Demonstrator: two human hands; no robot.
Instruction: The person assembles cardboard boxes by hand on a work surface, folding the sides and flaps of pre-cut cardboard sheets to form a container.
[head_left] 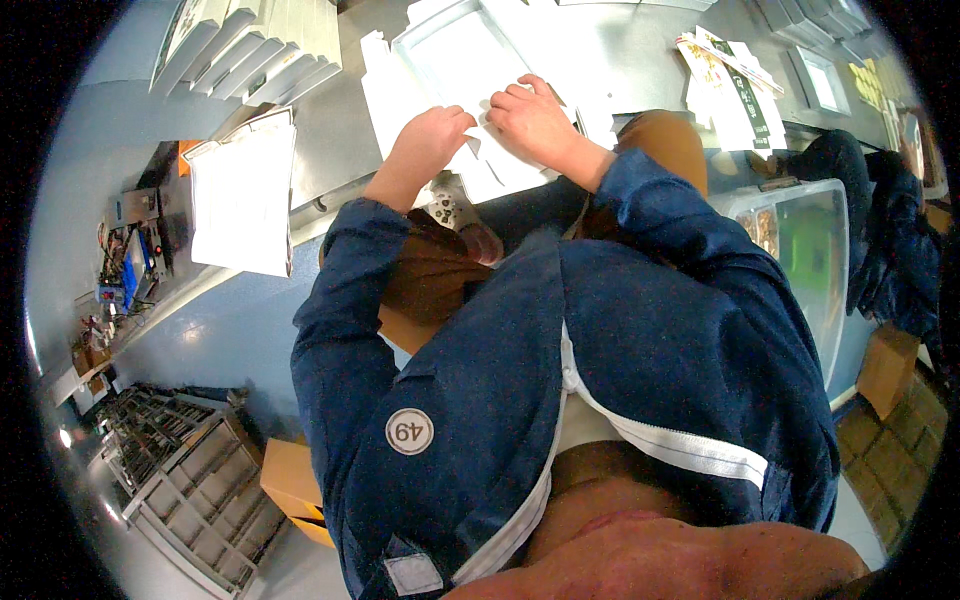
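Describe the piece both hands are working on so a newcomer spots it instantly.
Start at the grey metal table at the top of the view. At its near edge, the left hand and right hand press on a flat white die-cut carton blank. Unlike the fanned stack of white blanks at upper left, it lies single and unfolded.

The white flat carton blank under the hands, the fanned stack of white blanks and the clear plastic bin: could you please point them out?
white carton blank (440, 55): head view, bare panel above the hands.
fanned stack of blanks (265, 60): head view, middle sheets.
clear plastic bin (815, 235): head view, its side wall.
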